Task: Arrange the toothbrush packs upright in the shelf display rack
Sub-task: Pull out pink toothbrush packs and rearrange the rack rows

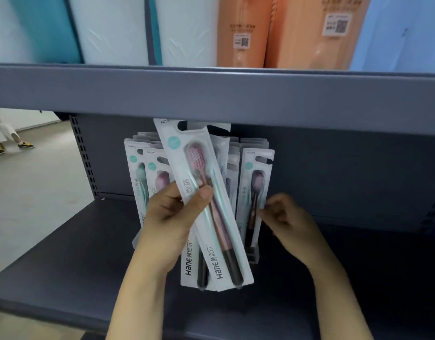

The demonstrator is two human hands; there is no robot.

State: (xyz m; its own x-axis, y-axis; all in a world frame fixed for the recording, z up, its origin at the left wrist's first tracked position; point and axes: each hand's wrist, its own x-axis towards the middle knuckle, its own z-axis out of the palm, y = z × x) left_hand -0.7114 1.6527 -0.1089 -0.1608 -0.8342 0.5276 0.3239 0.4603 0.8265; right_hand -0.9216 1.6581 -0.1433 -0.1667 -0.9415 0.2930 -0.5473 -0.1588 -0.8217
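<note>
Left hand: fingers grasping two toothbrush packs, tilted, held clear of display rack as stock for insertion. Right hand: fingers pinching racked pack edge, likely straightening upright. Lower shelf carries rack.

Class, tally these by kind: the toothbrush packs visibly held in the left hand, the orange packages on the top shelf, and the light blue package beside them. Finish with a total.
toothbrush packs in the left hand: 2 showing
orange packages: 2
light blue package: 1
Total: 5
</note>
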